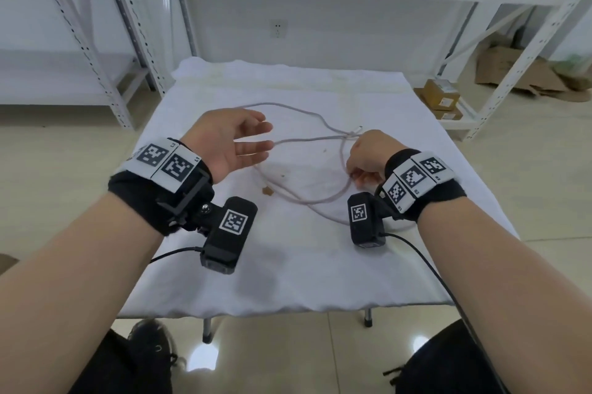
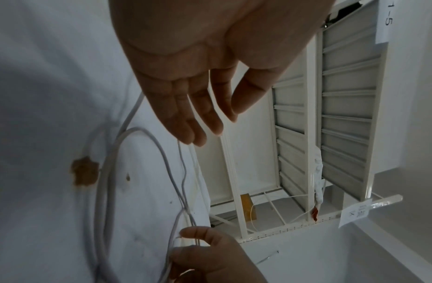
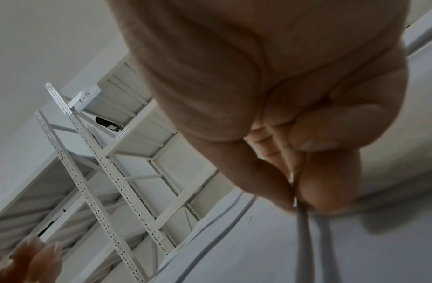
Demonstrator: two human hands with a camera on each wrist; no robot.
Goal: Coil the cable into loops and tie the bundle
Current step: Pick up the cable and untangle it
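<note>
The cable (image 1: 307, 140), pale grey and thin, lies in loose, wide loops on the white cloth (image 1: 288, 265) that covers the table (image 1: 368, 318). One strand arcs away toward the far edge of the cloth, others sweep round on the near side, and several strands cross just beside the right hand (image 1: 368, 153).

That right hand rests over the crossing point with its fingers (image 3: 270, 183) curled — the wrist view shows thumb and forefinger pinching two strands of the cable together, the strands running down out of the pinch onto the cloth. A short end of the cable with a small plug pokes out just beyond the knuckles.

The left hand (image 1: 230, 140) hovers above the cloth on the other side of the loops from the right hand, palm turned inward, fingers (image 2: 185, 118) straight and slightly spread, holding nothing. Its fingertips are close to a strand of the cable — whether they touch it cannot be told.

A small brown scrap (image 1: 267, 191) lies on the cloth just beside the nearest loop, between the two hands. Both wrists carry black straps with black-and-white marker tiles and a small black camera. Behind the table stand white metal shelf racks (image 1: 134, 41), with cardboard boxes (image 1: 442, 94) on a low shelf beyond the right hand.
</note>
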